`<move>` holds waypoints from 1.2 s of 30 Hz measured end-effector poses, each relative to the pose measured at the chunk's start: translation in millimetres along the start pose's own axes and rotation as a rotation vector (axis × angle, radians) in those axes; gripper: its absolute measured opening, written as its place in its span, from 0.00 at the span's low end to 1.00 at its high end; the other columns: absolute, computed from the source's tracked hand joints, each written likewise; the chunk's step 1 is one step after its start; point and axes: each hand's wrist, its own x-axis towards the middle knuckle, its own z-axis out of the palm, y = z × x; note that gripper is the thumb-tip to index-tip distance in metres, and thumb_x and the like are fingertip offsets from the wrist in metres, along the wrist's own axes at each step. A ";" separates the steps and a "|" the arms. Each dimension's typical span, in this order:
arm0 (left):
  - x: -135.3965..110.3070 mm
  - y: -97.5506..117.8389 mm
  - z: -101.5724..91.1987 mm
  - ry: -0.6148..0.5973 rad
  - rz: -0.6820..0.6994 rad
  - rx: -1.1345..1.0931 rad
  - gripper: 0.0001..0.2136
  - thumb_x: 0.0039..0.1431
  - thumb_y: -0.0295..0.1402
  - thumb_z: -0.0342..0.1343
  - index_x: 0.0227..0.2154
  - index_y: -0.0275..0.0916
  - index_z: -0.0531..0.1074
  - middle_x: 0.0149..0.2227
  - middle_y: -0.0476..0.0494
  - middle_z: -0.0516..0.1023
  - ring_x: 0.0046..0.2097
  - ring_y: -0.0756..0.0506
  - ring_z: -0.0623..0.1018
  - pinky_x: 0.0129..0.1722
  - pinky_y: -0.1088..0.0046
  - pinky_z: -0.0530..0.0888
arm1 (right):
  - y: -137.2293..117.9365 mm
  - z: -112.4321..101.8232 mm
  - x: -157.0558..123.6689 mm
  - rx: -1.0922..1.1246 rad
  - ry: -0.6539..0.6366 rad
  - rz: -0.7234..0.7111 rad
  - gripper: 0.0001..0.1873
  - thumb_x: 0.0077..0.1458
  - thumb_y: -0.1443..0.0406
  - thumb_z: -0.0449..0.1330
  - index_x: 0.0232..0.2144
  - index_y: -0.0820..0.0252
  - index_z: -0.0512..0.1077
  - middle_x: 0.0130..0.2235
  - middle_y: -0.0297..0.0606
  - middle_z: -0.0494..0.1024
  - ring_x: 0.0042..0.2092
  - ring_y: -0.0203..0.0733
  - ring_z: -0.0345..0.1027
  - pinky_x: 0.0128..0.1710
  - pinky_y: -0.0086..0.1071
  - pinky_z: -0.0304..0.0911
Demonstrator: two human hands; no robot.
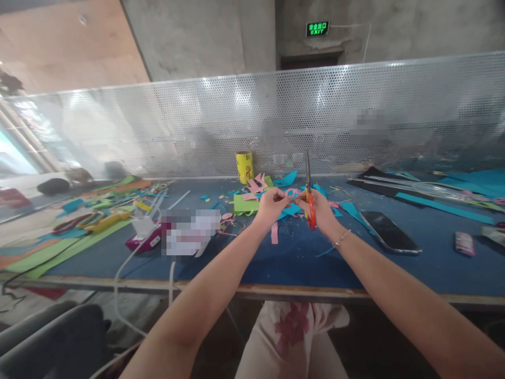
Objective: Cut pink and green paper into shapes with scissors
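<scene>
My left hand (270, 204) pinches a small pink paper cutout (292, 192) held up over the blue table (300, 258). My right hand (321, 209) grips red-handled scissors (309, 196), blades pointing up and away, and its fingertips also touch the pink piece. Both hands meet in the middle of the view, above a scatter of pink, green and teal paper scraps (252, 197). A pink strip (274, 233) lies on the table just below my left hand.
A black phone (390, 232) lies right of my right hand. A yellow roll (244, 167) stands by the perforated metal screen (252, 121). Paper sheets, cables and a white charger (142, 225) crowd the left; teal strips (442, 205) lie at right.
</scene>
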 end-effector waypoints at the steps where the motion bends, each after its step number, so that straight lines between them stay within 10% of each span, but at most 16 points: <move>1: -0.4 -0.8 0.1 -0.016 0.007 0.016 0.12 0.41 0.34 0.59 0.18 0.37 0.60 0.17 0.53 0.67 0.23 0.53 0.72 0.25 0.76 0.70 | -2.7 -0.2 -1.1 0.016 0.000 0.005 0.11 0.40 0.60 0.59 0.25 0.59 0.62 0.23 0.31 0.66 0.24 0.34 0.60 0.26 0.32 0.59; 8: -1.1 -8.1 0.6 -0.085 0.041 0.038 0.11 0.43 0.35 0.59 0.18 0.36 0.62 0.18 0.51 0.69 0.24 0.53 0.72 0.27 0.75 0.70 | -9.0 -2.9 0.8 -0.015 0.036 0.005 0.13 0.39 0.59 0.60 0.24 0.59 0.62 0.22 0.32 0.66 0.23 0.35 0.61 0.27 0.33 0.61; 17: -3.1 1.8 1.9 -0.095 -0.235 -0.300 0.12 0.40 0.31 0.61 0.17 0.35 0.61 0.21 0.48 0.72 0.25 0.54 0.73 0.30 0.76 0.70 | -4.1 -1.0 6.0 -0.136 0.091 -0.152 0.09 0.39 0.60 0.58 0.23 0.58 0.62 0.26 0.37 0.70 0.30 0.40 0.66 0.35 0.38 0.62; 36: -4.5 7.9 0.2 -0.113 -0.265 -0.347 0.12 0.39 0.30 0.62 0.18 0.34 0.62 0.21 0.49 0.73 0.25 0.55 0.73 0.30 0.77 0.70 | -7.2 -4.7 0.1 0.016 0.042 -0.048 0.12 0.40 0.58 0.58 0.25 0.58 0.61 0.21 0.30 0.64 0.23 0.33 0.60 0.23 0.30 0.59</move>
